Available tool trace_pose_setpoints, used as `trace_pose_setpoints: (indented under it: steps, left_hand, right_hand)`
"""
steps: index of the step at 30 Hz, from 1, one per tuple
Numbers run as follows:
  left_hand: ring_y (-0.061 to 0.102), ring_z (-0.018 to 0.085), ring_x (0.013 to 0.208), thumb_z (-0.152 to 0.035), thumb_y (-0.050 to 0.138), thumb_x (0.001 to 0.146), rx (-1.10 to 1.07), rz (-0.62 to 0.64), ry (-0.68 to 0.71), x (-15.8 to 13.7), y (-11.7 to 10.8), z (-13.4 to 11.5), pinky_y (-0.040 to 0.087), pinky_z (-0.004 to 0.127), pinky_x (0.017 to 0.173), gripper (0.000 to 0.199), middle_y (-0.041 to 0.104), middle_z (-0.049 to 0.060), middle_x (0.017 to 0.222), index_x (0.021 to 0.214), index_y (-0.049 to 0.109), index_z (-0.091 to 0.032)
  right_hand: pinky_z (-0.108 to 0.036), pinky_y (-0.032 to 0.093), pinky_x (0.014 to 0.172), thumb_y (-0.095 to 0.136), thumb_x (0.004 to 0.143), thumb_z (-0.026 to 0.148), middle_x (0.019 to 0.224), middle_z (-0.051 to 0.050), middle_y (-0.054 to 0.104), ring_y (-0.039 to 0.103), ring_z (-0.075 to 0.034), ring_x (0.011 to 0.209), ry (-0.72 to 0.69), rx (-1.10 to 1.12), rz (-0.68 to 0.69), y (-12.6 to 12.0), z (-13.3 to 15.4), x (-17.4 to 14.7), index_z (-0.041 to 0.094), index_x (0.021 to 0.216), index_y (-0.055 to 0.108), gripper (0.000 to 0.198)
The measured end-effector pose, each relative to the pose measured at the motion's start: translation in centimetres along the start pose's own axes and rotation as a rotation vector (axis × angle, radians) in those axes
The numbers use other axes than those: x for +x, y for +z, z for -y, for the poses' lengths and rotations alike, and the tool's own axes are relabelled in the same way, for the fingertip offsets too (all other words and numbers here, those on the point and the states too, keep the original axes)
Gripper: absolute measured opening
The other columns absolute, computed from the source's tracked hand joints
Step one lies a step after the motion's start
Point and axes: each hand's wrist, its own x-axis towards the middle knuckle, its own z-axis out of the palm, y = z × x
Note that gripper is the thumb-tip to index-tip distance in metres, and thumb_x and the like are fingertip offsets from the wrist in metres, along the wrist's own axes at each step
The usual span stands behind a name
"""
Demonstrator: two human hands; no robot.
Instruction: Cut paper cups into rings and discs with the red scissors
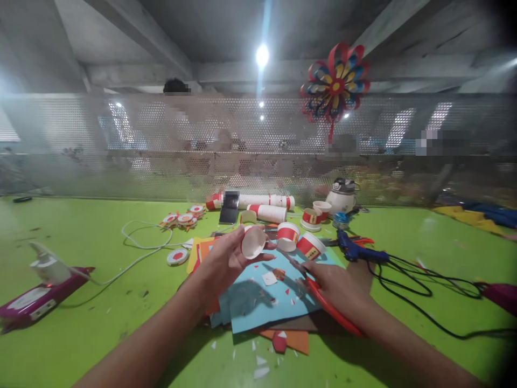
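Observation:
A white paper cup (pixel 253 243) is gripped in my left hand (pixel 232 252), its round opening or base turned toward me. My right hand (pixel 333 281) is closed around a pair of scissors with red handles (pixel 323 299); the metal blades point up and left, toward the cup but apart from it. Under both hands lie blue paper sheets (pixel 258 312), with small red and white scraps on top. Just beyond the scissors, a red and white paper cup (pixel 288 237) stands tilted, and another red paper cup (pixel 311 246) lies beside it.
A blue glue gun (pixel 357 249) with black cable lies right. Behind are stacked paper cups (pixel 266 201), a phone (pixel 229 207) and a white flask (pixel 341 198). Left are red-and-white discs (pixel 177 257) and a purple power strip (pixel 44 296). A perforated screen (pixel 250 140) borders the green table (pixel 133 345).

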Motion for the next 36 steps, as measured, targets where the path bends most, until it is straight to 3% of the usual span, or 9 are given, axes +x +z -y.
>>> trace_pose_setpoints:
  steps: [7,11,15,19,23,26,30,33,36]
  left_hand:
    - [0.064,0.015,0.071,-0.043,0.069,0.078,-0.058,-0.252,-0.07,1.0,-1.0,0.9,0.049,0.023,0.057,0.034,0.069,0.008,0.085,0.091,0.066,-0.012]
    - [0.063,0.013,0.065,-0.037,0.072,0.077,-0.087,-0.297,-0.024,1.6,-1.7,1.2,0.051,0.023,0.058,0.028,0.067,0.005,0.078,0.09,0.063,-0.014]
    - [0.067,0.017,0.069,-0.035,0.069,0.08,-0.04,-0.256,-0.051,1.7,-2.1,1.1,0.054,0.025,0.061,0.029,0.068,0.011,0.081,0.091,0.062,-0.01]
    - [0.069,0.019,0.071,-0.034,0.066,0.082,-0.005,-0.206,-0.062,1.6,-2.2,0.9,0.051,0.022,0.054,0.026,0.069,0.012,0.083,0.092,0.063,-0.01]
    - [0.069,0.02,0.077,-0.03,0.064,0.084,-0.003,-0.185,-0.052,1.5,-2.3,0.8,0.052,0.023,0.059,0.026,0.07,0.011,0.087,0.101,0.065,-0.011]
    - [0.066,0.017,0.081,-0.024,0.066,0.08,0.026,-0.076,-0.009,1.1,-2.1,0.9,0.053,0.027,0.069,0.027,0.069,0.01,0.095,0.105,0.066,-0.012]
    - [0.065,0.02,0.086,-0.016,0.071,0.071,0.101,0.138,0.01,0.5,-1.3,1.0,0.05,0.031,0.082,0.034,0.067,0.013,0.1,0.104,0.067,-0.009]
    - [0.065,0.022,0.09,-0.013,0.073,0.067,0.125,0.172,0.009,0.1,-0.6,1.0,0.048,0.03,0.083,0.041,0.067,0.014,0.101,0.107,0.066,-0.008]
    - [0.064,0.022,0.093,-0.011,0.074,0.065,0.113,0.15,0.032,-0.2,0.0,0.9,0.047,0.029,0.082,0.046,0.067,0.012,0.103,0.11,0.065,-0.012]
  right_hand:
    - [-0.034,0.043,0.069,0.049,0.091,0.044,0.104,-0.018,0.071,0.065,-0.035,0.098,0.035,-0.114,0.049,-0.5,0.3,0.2,0.017,0.112,0.065,0.038]
    - [-0.031,0.041,0.066,0.051,0.089,0.047,0.102,-0.018,0.071,0.066,-0.034,0.093,0.051,-0.132,0.048,-0.7,0.5,0.2,0.017,0.11,0.066,0.04]
    - [-0.029,0.04,0.065,0.05,0.089,0.048,0.099,-0.016,0.072,0.066,-0.031,0.091,0.029,-0.115,0.036,-0.5,0.5,0.1,0.018,0.111,0.066,0.04]
    - [-0.031,0.041,0.066,0.052,0.087,0.045,0.095,-0.016,0.072,0.066,-0.032,0.089,0.008,-0.063,-0.005,-0.2,0.6,0.1,0.017,0.107,0.069,0.038]
    - [-0.034,0.044,0.073,0.053,0.084,0.027,0.096,-0.016,0.073,0.066,-0.032,0.09,0.0,0.056,-0.093,-0.1,0.5,0.5,0.015,0.108,0.07,0.032]
    - [-0.033,0.046,0.075,0.055,0.077,0.019,0.095,-0.012,0.073,0.066,-0.029,0.089,0.006,0.19,-0.196,-0.2,0.4,0.5,0.015,0.108,0.069,0.035]
    - [-0.03,0.049,0.065,0.053,0.08,0.027,0.082,-0.007,0.068,0.065,-0.022,0.072,-0.019,0.413,-0.334,-0.7,0.9,-0.1,0.012,0.107,0.065,0.033]
    - [-0.028,0.049,0.056,0.051,0.084,0.039,0.07,-0.003,0.061,0.061,-0.017,0.057,-0.056,0.579,-0.377,-1.7,1.9,-0.6,0.013,0.092,0.063,0.029]
    - [-0.027,0.049,0.054,0.057,0.082,0.043,0.064,-0.001,0.059,0.059,-0.016,0.056,-0.095,0.736,-0.376,-3.0,3.5,-0.8,0.017,0.078,0.06,0.027]
